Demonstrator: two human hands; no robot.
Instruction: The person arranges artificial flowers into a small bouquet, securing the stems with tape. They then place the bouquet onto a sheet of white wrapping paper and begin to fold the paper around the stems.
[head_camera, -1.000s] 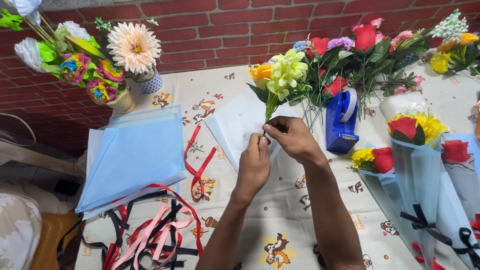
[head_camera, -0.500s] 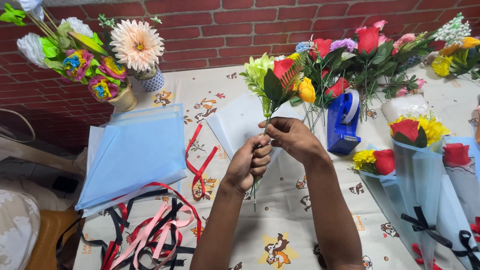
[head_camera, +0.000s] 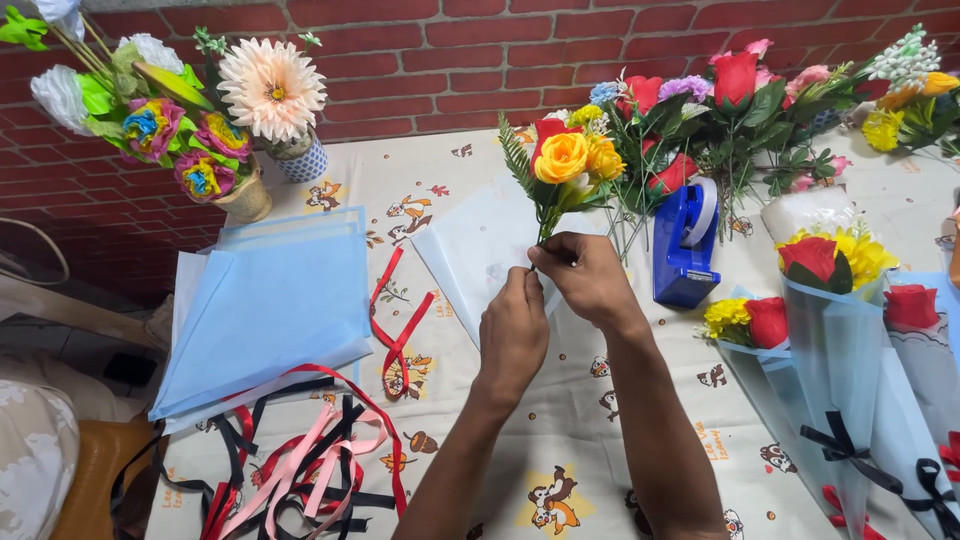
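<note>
Red brick wall backs a table (head_camera: 600, 420) covered with a cream cloth printed with cartoon animals. Over its middle both hands meet on a small bunch of flowers (head_camera: 562, 160): the right hand (head_camera: 585, 280) has its fingers closed around the stems just below the blooms, holding the bunch upright, and the left hand (head_camera: 512, 335) is curled shut against the lower stems, touching the right. The bunch sits above a pale sheet of wrapping paper (head_camera: 470, 250) lying flat on the cloth. Half a second ago the bunch showed a pale green bloom and a red one towards the camera; now a yellow rose and a fern sprig face it, so the bunch has been turned, while the hands have stayed in much the same place. A blue tape dispenser (head_camera: 685, 245) stands just right of the hands. A stack of blue paper sheets (head_camera: 265, 310) lies to the left, with loose ribbons (head_camera: 300, 460) below it. Finished wrapped bouquets (head_camera: 840, 330) lie at the right edge
</note>
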